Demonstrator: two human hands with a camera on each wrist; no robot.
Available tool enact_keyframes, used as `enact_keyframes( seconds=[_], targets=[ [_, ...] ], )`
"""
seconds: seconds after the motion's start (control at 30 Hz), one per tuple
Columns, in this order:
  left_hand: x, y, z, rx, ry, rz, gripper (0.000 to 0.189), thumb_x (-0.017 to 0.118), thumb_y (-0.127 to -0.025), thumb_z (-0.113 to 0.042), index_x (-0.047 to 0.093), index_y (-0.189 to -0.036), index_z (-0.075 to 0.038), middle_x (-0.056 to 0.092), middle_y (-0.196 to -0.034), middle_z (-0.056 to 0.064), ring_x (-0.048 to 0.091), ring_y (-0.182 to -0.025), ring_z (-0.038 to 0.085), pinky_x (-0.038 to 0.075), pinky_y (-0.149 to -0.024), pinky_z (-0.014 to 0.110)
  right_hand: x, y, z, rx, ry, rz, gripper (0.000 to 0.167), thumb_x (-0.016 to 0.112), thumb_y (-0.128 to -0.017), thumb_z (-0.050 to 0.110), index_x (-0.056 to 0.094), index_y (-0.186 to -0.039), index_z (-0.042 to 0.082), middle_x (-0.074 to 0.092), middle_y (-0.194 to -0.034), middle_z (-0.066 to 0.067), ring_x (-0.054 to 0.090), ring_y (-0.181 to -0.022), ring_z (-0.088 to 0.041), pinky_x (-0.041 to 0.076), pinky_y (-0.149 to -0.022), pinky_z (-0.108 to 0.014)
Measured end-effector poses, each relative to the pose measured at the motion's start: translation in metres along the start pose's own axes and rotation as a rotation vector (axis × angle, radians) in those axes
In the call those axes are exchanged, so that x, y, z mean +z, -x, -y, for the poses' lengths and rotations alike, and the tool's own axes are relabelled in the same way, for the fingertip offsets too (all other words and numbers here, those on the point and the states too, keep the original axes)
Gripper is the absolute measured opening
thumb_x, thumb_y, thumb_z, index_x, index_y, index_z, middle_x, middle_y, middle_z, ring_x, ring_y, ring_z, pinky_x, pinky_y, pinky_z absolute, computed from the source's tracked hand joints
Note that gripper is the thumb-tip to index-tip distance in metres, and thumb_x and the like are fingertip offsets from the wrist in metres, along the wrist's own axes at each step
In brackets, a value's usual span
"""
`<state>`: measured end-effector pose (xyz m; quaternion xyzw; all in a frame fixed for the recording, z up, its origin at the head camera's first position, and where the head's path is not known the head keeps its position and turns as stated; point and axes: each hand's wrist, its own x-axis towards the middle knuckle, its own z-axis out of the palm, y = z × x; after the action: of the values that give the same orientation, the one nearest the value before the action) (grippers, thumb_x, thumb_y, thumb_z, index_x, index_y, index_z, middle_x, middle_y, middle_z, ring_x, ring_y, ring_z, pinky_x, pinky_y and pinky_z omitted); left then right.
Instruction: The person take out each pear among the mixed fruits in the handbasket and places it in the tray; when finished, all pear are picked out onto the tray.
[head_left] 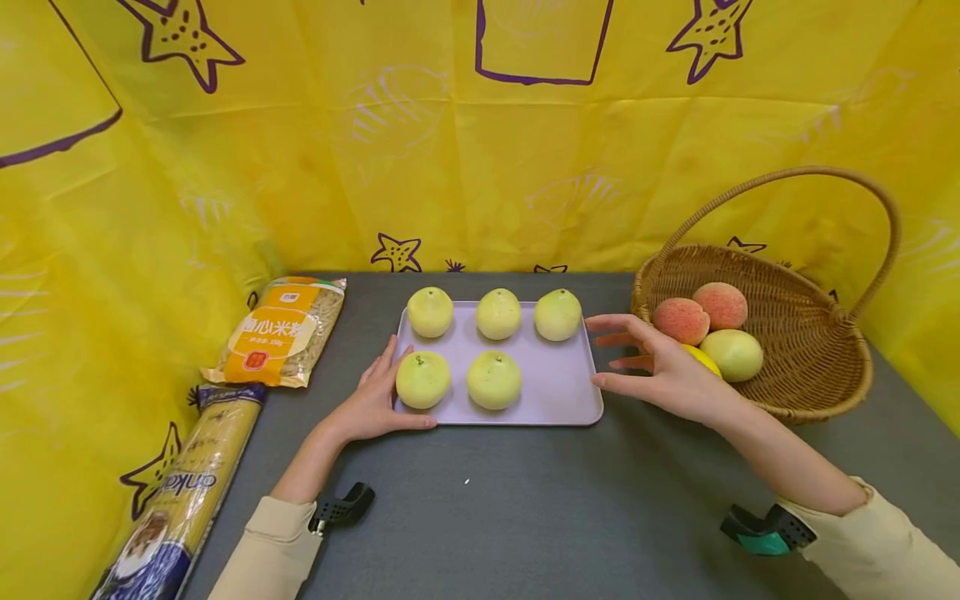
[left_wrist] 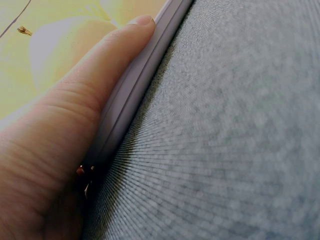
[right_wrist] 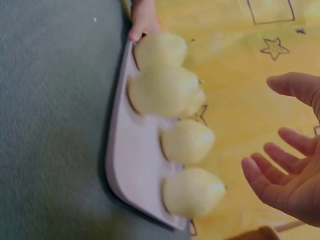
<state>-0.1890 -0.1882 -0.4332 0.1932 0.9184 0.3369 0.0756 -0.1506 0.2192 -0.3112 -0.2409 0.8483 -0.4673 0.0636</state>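
Observation:
A pale lilac tray (head_left: 456, 343) lies on the table, bearing several pale yellow-green, pear-like fruits, among them a front one (head_left: 494, 380) and a back-right one (head_left: 557, 315). My left hand (head_left: 372, 406) holds the tray's near left corner, thumb along the front rim and fingers at the left side. In the left wrist view the thumb (left_wrist: 82, 85) lies over the rim. My right hand (head_left: 667, 371), fingers spread and holding nothing, is beside the tray's right edge; the right wrist view shows these fingers (right_wrist: 285, 160) apart from the fruits.
At the right stands a wicker basket (head_left: 798, 333) with a tall handle, holding two peaches (head_left: 681, 321), a pale green fruit (head_left: 731, 355) and something yellow (head_left: 702, 360). An orange-labelled food packet (head_left: 281, 333) and a long pasta packet (head_left: 187, 492) lie left. Yellow cloth hangs behind.

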Motion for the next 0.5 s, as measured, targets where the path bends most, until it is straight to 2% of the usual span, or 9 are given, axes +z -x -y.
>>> enact_keyframes(
  seconds=[0.23,0.4,0.5],
  targets=[
    [0.000,0.000,0.001,0.003,-0.008,0.000,0.126,0.083,-0.068,-0.058,0.012,-0.156,-0.002,-0.011,-0.160,0.021,0.001,-0.144,0.047,0.003,-0.110,0.063,-0.026,0.006,-0.001,-0.026,0.009,0.001,0.051,0.070,-0.091,0.010,0.050,-0.137,0.007,0.052,-0.137,-0.003,0.054,-0.118,-0.018,0.048,-0.090,-0.022],
    [0.000,0.000,0.001,-0.005,0.007,0.005,0.126,0.083,-0.068,-0.058,0.012,-0.156,-0.003,-0.012,-0.160,0.021,0.000,-0.144,0.047,0.003,-0.110,0.065,-0.051,0.009,0.000,0.019,0.012,0.019,0.049,0.067,-0.093,0.010,0.048,-0.139,0.010,0.052,-0.134,-0.001,0.052,-0.119,-0.019,0.045,-0.091,-0.016],
    [0.000,0.001,0.001,-0.007,0.012,0.006,0.125,0.083,-0.068,-0.058,0.012,-0.156,-0.003,-0.012,-0.160,0.021,0.000,-0.144,0.047,0.004,-0.110,0.065,-0.066,0.007,-0.002,0.004,0.054,0.044,0.047,0.064,-0.095,0.007,0.047,-0.139,0.005,0.053,-0.132,-0.009,0.056,-0.117,-0.019,0.047,-0.089,-0.017]
  ],
)
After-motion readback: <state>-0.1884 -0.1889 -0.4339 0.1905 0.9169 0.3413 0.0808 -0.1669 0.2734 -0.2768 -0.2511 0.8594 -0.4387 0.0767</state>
